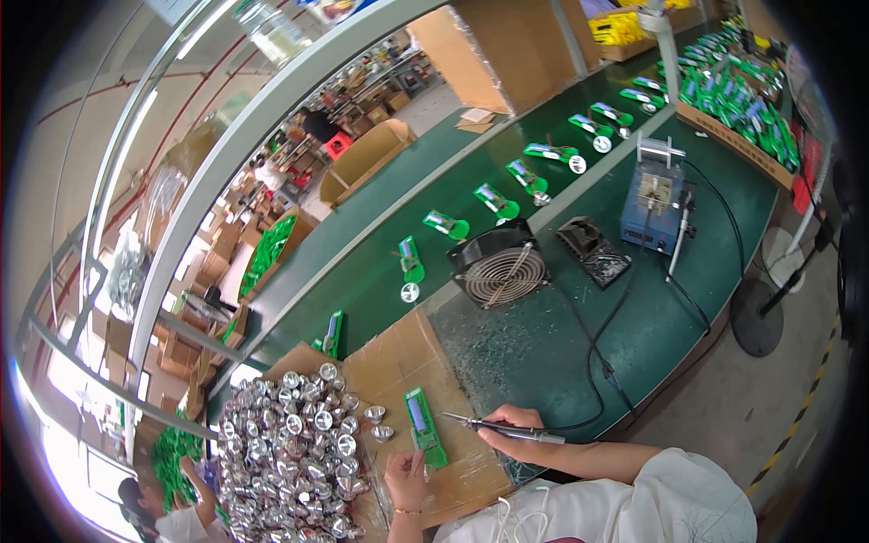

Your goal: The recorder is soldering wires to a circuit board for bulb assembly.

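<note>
While our right hand [511,427] grasps a soldering iron [484,424], its tip seemingly just beside the green casing [425,434] lying on the cardboard sheet [380,362], our left hand [405,475] bunches its fingers near the casing's lower end (whether they pinch anything, we cannot tell). We would do best bracing the casing and touching the tip down briefly, clear of skin. Across the desk [516,362], one cardboard box [733,147] brims with green pieces; another box [638,52] carries yellow ones.

Reflectors [290,452] lie left of the housing [423,428].
</note>
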A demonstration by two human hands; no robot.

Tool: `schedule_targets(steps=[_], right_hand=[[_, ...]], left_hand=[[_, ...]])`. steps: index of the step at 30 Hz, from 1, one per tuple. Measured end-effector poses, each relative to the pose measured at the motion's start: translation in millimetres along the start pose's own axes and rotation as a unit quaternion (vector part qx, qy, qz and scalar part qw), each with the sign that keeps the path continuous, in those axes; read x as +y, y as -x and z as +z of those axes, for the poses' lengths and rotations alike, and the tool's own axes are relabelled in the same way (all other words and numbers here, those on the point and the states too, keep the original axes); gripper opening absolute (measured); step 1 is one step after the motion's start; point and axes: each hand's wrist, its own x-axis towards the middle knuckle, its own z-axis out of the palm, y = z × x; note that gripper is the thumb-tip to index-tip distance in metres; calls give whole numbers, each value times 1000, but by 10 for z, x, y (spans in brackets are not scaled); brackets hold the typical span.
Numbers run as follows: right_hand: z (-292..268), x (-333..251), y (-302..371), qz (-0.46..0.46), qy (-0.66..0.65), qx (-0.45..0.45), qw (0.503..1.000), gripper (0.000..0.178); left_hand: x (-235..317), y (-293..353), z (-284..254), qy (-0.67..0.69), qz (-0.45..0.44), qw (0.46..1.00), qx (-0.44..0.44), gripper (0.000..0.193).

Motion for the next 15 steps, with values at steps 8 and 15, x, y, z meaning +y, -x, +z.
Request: schedule_targets(steps=[8, 15], right_hand=[[-13, -33, -3, -48, 81, 17, 995, 16], [50, 0, 43, 83, 5, -7, 997, 14]], left_hand=[[-10, 48, -54, 89, -55, 994, 12, 13], [19, 77, -61, 86, -43, 995, 23, 15]])
